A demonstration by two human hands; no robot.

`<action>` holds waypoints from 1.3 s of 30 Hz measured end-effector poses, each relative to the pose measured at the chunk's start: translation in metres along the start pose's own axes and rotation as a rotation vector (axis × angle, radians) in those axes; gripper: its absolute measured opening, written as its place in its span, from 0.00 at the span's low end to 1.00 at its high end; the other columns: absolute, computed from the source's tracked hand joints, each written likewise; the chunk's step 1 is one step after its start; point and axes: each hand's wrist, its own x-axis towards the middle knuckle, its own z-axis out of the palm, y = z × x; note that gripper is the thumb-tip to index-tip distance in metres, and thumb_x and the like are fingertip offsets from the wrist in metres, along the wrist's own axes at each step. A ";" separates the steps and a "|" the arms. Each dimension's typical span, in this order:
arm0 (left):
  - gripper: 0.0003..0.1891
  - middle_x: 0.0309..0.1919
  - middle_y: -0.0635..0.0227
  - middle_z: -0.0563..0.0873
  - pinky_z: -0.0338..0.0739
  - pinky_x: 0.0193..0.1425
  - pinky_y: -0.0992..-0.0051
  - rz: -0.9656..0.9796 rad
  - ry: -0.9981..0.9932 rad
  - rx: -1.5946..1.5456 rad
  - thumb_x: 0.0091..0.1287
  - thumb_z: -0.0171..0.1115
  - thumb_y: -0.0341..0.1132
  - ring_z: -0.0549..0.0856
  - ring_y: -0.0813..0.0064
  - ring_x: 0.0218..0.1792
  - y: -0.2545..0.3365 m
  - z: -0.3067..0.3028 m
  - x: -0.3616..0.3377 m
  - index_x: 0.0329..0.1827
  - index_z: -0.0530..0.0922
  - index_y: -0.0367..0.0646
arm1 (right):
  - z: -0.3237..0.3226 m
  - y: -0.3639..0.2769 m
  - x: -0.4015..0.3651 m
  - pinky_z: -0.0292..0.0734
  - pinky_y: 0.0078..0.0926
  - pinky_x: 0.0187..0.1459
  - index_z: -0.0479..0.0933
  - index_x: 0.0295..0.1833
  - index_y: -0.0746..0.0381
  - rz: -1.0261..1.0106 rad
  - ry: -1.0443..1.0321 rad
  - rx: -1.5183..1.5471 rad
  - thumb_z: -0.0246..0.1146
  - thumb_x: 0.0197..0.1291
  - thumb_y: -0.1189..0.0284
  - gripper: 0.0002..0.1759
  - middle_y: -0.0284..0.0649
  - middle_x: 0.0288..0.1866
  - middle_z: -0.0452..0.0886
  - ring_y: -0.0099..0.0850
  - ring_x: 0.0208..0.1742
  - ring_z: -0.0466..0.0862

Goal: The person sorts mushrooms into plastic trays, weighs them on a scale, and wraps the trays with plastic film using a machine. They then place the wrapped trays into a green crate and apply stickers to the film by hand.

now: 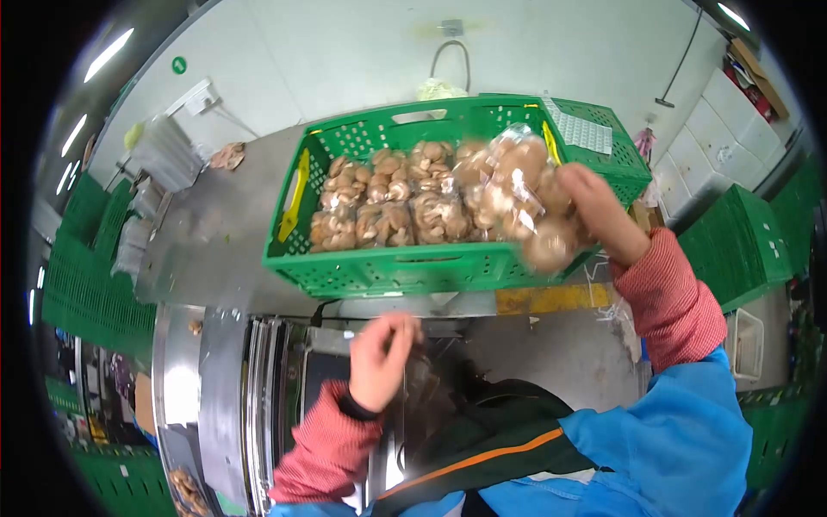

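Note:
My right hand (603, 211) holds a clear wrapped pack of brown mushrooms (517, 194) over the right end of a green plastic crate (388, 267). Inside the crate lie several wrapped mushroom packs (388, 202) in rows. My left hand (379, 358) is lower down, near my body, above a metal machine surface (258, 379). Its fingers are curled. Whether it holds anything is unclear because of blur.
The crate rests on a steel table (215, 233). Stacks of green crates (86, 276) stand at the left and more green crates (758, 241) at the right. White boxes (724, 129) are stacked at the far right. A tray of mushrooms (185, 491) shows at the bottom left.

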 end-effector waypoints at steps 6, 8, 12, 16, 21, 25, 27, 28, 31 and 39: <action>0.14 0.44 0.61 0.83 0.73 0.58 0.61 0.677 -0.514 0.505 0.58 0.63 0.34 0.78 0.57 0.51 -0.011 0.060 0.220 0.47 0.80 0.43 | -0.056 0.062 0.067 0.73 0.32 0.51 0.73 0.52 0.70 -0.090 0.242 -0.332 0.52 0.69 0.65 0.18 0.50 0.43 0.80 0.38 0.47 0.80; 0.25 0.51 0.62 0.81 0.70 0.64 0.59 0.748 -0.777 0.729 0.56 0.64 0.46 0.73 0.59 0.61 -0.028 0.103 0.251 0.55 0.78 0.44 | -0.059 0.071 0.069 0.73 0.34 0.54 0.73 0.53 0.70 -0.085 0.259 -0.394 0.52 0.68 0.66 0.18 0.53 0.46 0.80 0.43 0.49 0.80; 0.25 0.66 0.72 0.73 0.61 0.70 0.51 0.917 -0.944 0.928 0.60 0.60 0.48 0.65 0.67 0.71 -0.053 0.166 0.253 0.62 0.75 0.57 | -0.058 0.089 0.069 0.72 0.39 0.56 0.73 0.54 0.69 -0.069 0.298 -0.460 0.51 0.67 0.69 0.17 0.57 0.50 0.80 0.51 0.52 0.79; 0.21 0.64 0.75 0.75 0.58 0.72 0.58 1.109 -0.964 0.941 0.62 0.55 0.42 0.69 0.70 0.69 -0.079 0.169 0.253 0.60 0.78 0.60 | -0.039 0.086 0.058 0.72 0.46 0.53 0.72 0.54 0.68 -0.020 0.320 -0.557 0.51 0.67 0.69 0.17 0.60 0.47 0.80 0.56 0.51 0.79; 0.17 0.56 0.80 0.80 0.61 0.70 0.63 1.247 -0.951 0.881 0.58 0.55 0.37 0.75 0.73 0.62 -0.088 0.148 0.254 0.50 0.82 0.59 | -0.008 0.082 0.047 0.75 0.54 0.43 0.71 0.49 0.67 0.083 0.354 -0.791 0.51 0.67 0.68 0.14 0.62 0.39 0.80 0.60 0.41 0.80; 0.16 0.51 0.77 0.82 0.63 0.68 0.67 1.251 -0.945 0.833 0.55 0.58 0.36 0.78 0.73 0.56 -0.100 0.148 0.256 0.48 0.82 0.55 | 0.007 0.089 0.042 0.79 0.45 0.36 0.71 0.51 0.67 0.143 0.168 -1.256 0.56 0.61 0.71 0.15 0.53 0.32 0.81 0.52 0.32 0.83; 0.17 0.51 0.73 0.82 0.63 0.68 0.66 1.247 -0.944 0.788 0.54 0.59 0.36 0.78 0.70 0.56 -0.104 0.147 0.255 0.48 0.82 0.55 | 0.014 0.092 0.036 0.80 0.40 0.36 0.71 0.54 0.67 0.133 0.123 -1.466 0.59 0.57 0.73 0.19 0.48 0.31 0.80 0.48 0.31 0.83; 0.17 0.51 0.72 0.81 0.63 0.68 0.66 1.250 -0.930 0.716 0.54 0.59 0.37 0.78 0.69 0.57 -0.106 0.149 0.256 0.47 0.82 0.54 | 0.024 0.091 0.031 0.80 0.37 0.36 0.71 0.54 0.67 0.129 0.161 -1.560 0.61 0.55 0.73 0.21 0.46 0.32 0.79 0.46 0.32 0.84; 0.17 0.52 0.68 0.81 0.63 0.68 0.64 1.173 -1.053 0.667 0.52 0.61 0.38 0.76 0.65 0.58 -0.098 0.150 0.260 0.47 0.82 0.52 | 0.035 0.072 0.033 0.81 0.34 0.37 0.70 0.57 0.65 -0.163 0.201 -1.520 0.63 0.53 0.72 0.24 0.44 0.37 0.77 0.44 0.36 0.83; 0.21 0.54 0.65 0.80 0.58 0.73 0.59 1.013 -1.148 0.610 0.46 0.68 0.36 0.73 0.61 0.63 -0.087 0.151 0.257 0.47 0.82 0.47 | 0.010 0.094 0.050 0.78 0.45 0.38 0.64 0.61 0.56 0.089 -0.458 -1.179 0.67 0.56 0.57 0.31 0.52 0.40 0.81 0.51 0.41 0.84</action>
